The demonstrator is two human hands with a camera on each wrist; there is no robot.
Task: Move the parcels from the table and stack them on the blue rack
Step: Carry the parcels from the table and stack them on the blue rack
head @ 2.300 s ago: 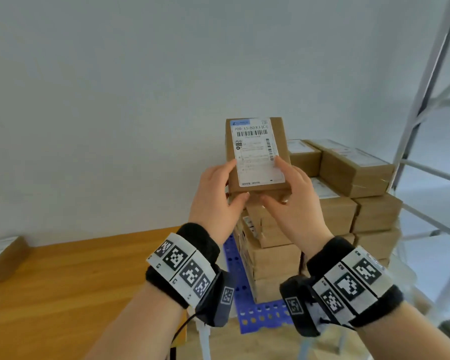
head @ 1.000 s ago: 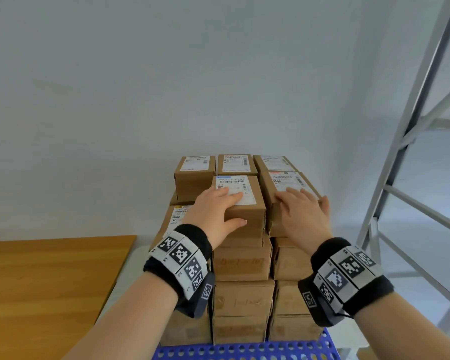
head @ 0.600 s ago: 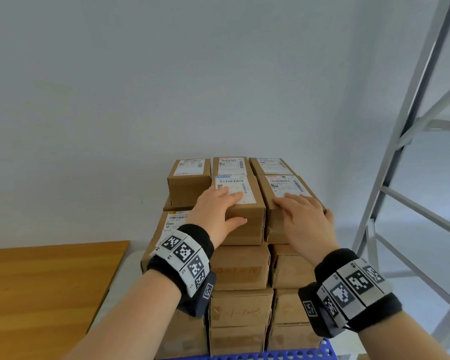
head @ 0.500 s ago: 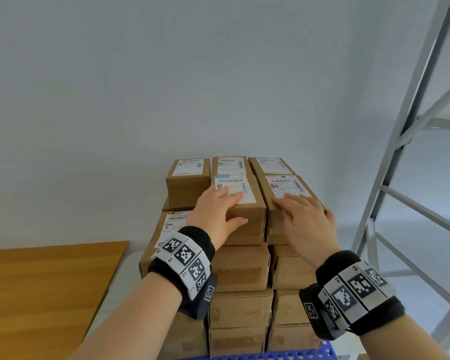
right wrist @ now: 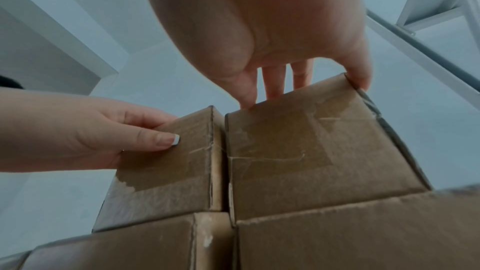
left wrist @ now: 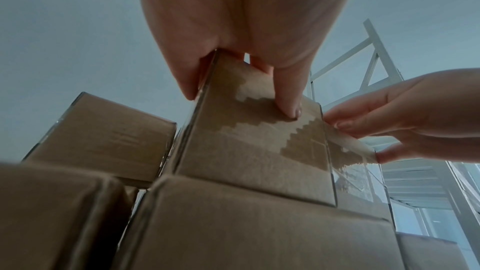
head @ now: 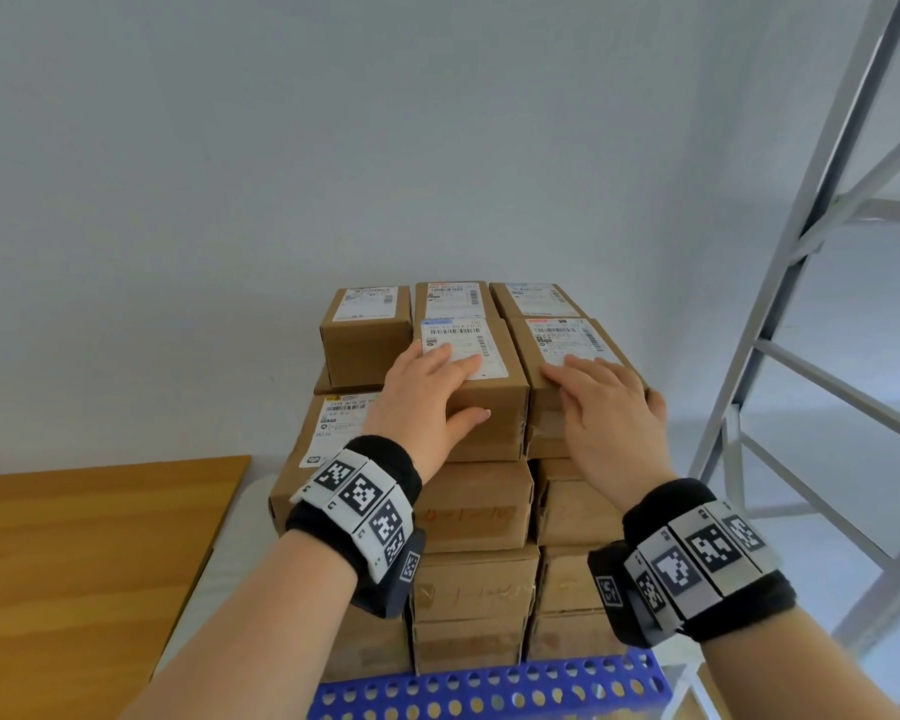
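Since the earlier frame, the parcel (head: 471,376) held up in both hands now sits on the top front edge of the stack on the blue rack (head: 489,691). Left hand (head: 427,397) grips it, fingers on the label, thumb on the front face. Right hand (head: 606,407) lies flat on the neighbouring parcel (head: 567,345), fingers relaxed. It seems light and stiff; best held by its sides.
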